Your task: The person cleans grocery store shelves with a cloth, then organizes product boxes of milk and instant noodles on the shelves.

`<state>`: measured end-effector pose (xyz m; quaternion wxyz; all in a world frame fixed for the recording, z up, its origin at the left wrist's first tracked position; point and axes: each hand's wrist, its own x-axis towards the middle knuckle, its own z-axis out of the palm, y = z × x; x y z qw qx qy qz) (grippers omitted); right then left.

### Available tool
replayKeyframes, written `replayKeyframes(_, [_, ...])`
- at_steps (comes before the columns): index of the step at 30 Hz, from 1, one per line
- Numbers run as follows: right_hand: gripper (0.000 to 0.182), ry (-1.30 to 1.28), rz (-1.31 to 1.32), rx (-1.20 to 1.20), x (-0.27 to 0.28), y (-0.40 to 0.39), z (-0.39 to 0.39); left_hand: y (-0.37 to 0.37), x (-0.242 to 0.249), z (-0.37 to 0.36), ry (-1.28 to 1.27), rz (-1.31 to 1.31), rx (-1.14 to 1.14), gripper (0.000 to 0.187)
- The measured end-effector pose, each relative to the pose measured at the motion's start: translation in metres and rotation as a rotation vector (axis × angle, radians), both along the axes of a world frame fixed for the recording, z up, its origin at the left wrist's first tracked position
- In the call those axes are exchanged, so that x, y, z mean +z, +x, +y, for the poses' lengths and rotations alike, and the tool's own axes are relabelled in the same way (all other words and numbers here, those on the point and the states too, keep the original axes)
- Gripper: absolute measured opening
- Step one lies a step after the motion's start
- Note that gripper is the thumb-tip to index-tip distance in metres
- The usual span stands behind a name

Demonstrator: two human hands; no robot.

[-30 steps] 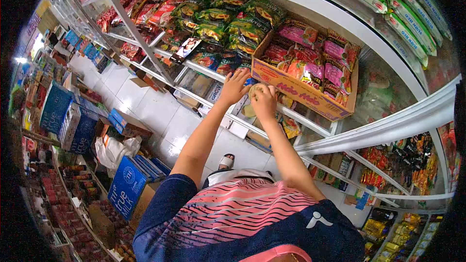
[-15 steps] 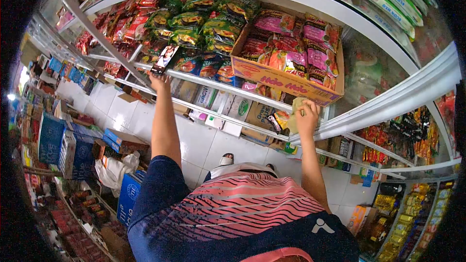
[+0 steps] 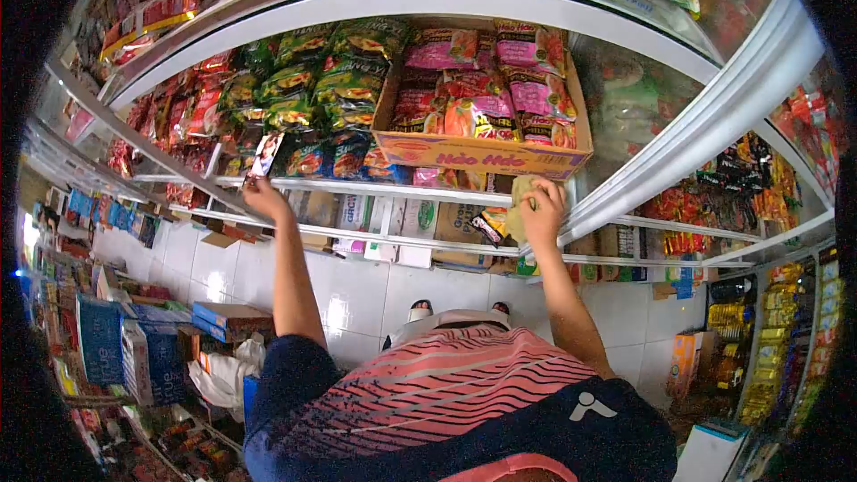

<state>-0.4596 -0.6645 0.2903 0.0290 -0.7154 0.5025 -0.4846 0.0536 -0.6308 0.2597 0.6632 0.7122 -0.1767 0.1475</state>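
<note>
My left hand [image 3: 266,200] is at the front rail of the glass display case, beside a slanted metal post. Its fingers are closed on a slim flat thing [image 3: 267,155] with a bright picture and a dark lower end, which looks like a phone. My right hand [image 3: 543,207] pinches a yellowish cloth [image 3: 520,214] against the front rail. Just left of the cloth, a small black and yellow packet [image 3: 489,225] shows at the rail. Above my right hand, an open carton [image 3: 482,158] holds several pink and red noodle packs [image 3: 478,103].
Green noodle packs [image 3: 348,85] and red packs [image 3: 183,116] fill the shelf left of the carton. A white door frame [image 3: 696,116] slants up on the right. Blue cartons [image 3: 165,357] stand on the floor to the left. Bottles [image 3: 768,339] line shelves at the right.
My view has shifted, so the shelf sits further left in the picture. Both hands stay near the front rail and keep hold of the same things.
</note>
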Motion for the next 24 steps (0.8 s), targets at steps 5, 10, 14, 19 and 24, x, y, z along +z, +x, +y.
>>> replayKeyframes(5, [0.014, -0.22, -0.095, -0.021, 0.048, 0.015, 0.011, -0.187, 0.039, 0.004, 0.331, -0.352, -0.857, 0.035])
replayKeyframes(10, [0.009, -0.125, 0.127, 0.215, 0.015, 0.046, -0.01, -0.247, 0.011, -0.005, 0.493, -0.659, -0.709, 0.041])
replayKeyframes(14, [0.005, -0.065, 0.151, 0.287, 0.011, 0.047, -0.014, -0.243, 0.006, 0.001, 0.588, -0.761, -0.725, 0.042])
replayKeyframes(19, [0.006, -0.257, 0.077, 0.257, 0.051, 0.039, -0.012, -0.243, 0.012, 0.005, 0.632, -0.809, -0.733, 0.042])
replayKeyframes(24, [0.008, -0.07, 0.087, 0.342, 0.001, 0.036, -0.01, -0.254, 0.005, 0.004, 0.642, -0.749, -0.661, 0.041])
